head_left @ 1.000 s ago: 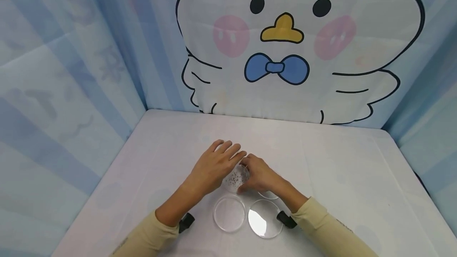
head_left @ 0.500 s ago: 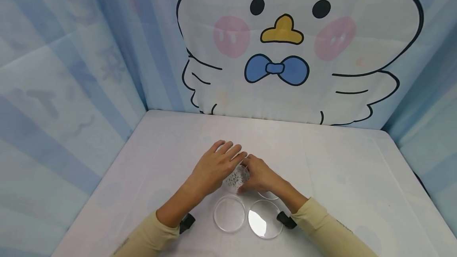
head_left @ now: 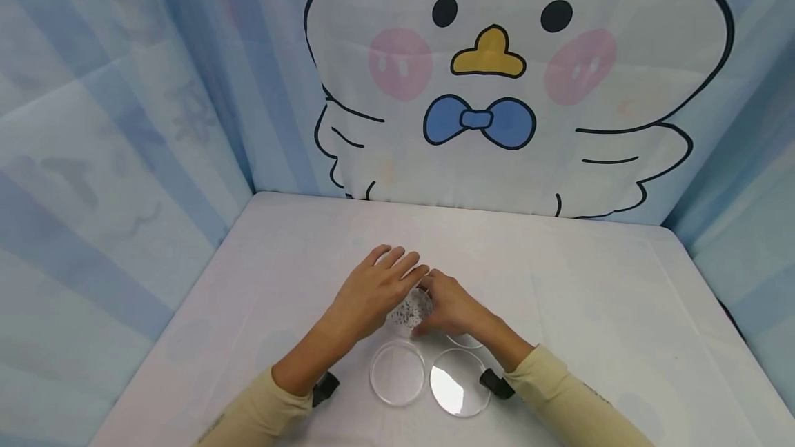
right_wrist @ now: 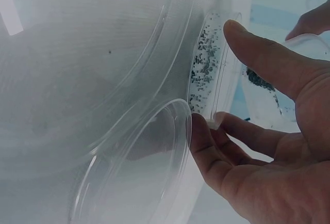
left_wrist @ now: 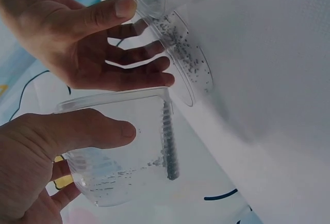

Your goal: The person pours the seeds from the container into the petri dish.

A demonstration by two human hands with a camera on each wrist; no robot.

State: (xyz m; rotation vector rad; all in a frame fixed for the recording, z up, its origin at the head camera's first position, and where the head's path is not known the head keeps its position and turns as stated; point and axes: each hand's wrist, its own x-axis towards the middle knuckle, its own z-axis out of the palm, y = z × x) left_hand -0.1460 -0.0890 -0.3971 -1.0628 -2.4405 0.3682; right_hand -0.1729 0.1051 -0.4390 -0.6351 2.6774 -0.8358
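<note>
My left hand (head_left: 373, 288) grips a clear plastic container (left_wrist: 147, 113), its thumb pressed along one side. Dark granules lie along the container's end and scatter inside it. Beside it, a clear petri dish (head_left: 410, 312) is strewn with the same dark granules (right_wrist: 206, 64). My right hand (head_left: 456, 305) holds this dish by its edge, fingers at the rim and thumb across from them in the right wrist view. The head view mostly hides the container behind the left hand. In the left wrist view the right hand's fingers (left_wrist: 136, 56) reach the dish's near edge.
Two clear round dishes lie nearer the body, a left dish (head_left: 397, 374) and a right dish (head_left: 456, 392) with a bright reflection. Another clear dish (head_left: 466, 342) sits partly under the right hand. A pale cloth covers the table (head_left: 590, 309); patterned curtains (head_left: 124, 157) surround it.
Both hands keep nearly the same place. The dark granules in the dish look somewhat denser than a second ago.
</note>
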